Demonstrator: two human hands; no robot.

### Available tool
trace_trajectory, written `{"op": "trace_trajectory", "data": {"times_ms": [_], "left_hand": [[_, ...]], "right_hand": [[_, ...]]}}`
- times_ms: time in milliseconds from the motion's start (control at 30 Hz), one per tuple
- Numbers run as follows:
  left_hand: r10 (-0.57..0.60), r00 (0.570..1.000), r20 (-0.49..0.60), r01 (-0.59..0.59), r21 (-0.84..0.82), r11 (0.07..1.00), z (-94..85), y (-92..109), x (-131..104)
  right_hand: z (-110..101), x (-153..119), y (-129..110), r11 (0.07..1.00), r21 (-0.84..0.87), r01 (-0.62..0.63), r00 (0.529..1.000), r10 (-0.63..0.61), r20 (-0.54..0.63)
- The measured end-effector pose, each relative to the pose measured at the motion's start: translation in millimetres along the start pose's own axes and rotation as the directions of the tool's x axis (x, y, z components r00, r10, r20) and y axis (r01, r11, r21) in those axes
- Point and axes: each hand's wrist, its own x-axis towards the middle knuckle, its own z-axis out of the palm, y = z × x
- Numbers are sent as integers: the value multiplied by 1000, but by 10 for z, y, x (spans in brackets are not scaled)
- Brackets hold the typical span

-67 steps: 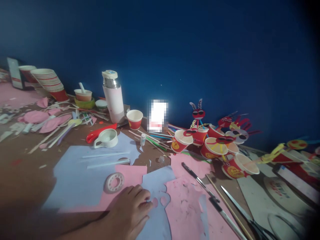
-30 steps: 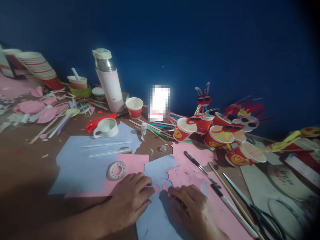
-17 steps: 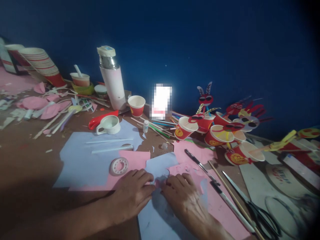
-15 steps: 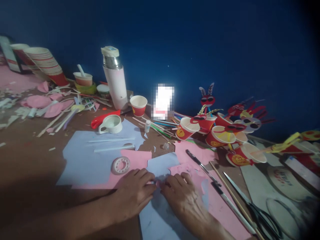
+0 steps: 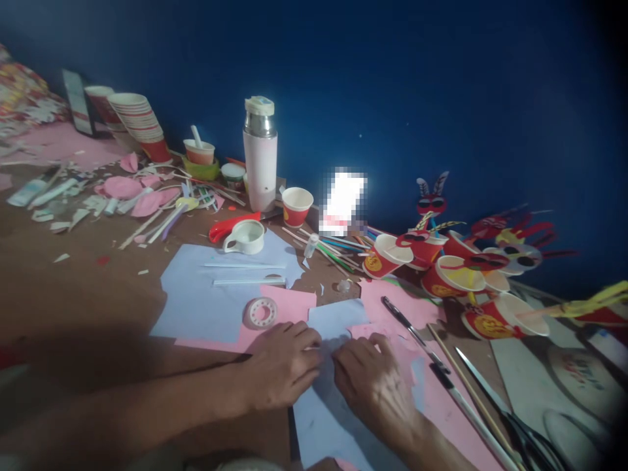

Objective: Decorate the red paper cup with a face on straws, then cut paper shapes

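My left hand [image 5: 289, 362] is over the blue paper [image 5: 326, 412], its fingers curled and pinched together. Facing it across a small gap, my right hand [image 5: 375, 386] also has its fingers closed. Whatever the fingertips may hold is too small and blurred to name. A white tape roll [image 5: 262, 313] lies just beyond my left hand on pink paper. Torn pink paper [image 5: 392, 333] sits beside and under my right hand. Two pens, a black one [image 5: 407, 327] and a white-barrelled one [image 5: 466, 409], lie to its right.
Black-handled scissors [image 5: 510, 412] and a thin stick [image 5: 471, 386] lie at right. Red paper cups with paper figures [image 5: 458, 278] stand behind. Farther back are a bright phone [image 5: 342, 203], a white flask [image 5: 261, 163], a white cup [image 5: 248, 237], stacked cups [image 5: 140, 127] and scraps.
My hands have drawn slightly apart; their fingertips were nearly meeting around a tiny pinkish bit. The camera has turned left, so everything appears shifted to the right.
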Motion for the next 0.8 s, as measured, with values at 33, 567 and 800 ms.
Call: {"op": "trace_trajectory", "data": {"times_ms": [33,567,800], "left_hand": [[-13,999,-34,11,-62,998,-12,-1,-2],[-258,964,64,219,-739,636,-76,77,62],[-252,965,76,234,-685,690,-21,58,60]], "right_hand": [[-46,6,-7,993,83,-81,997,81,4],[-230,74,-227,309,739,-598,779,442,446],[-197,29,-222,620,578,-530,845,448,293]]}}
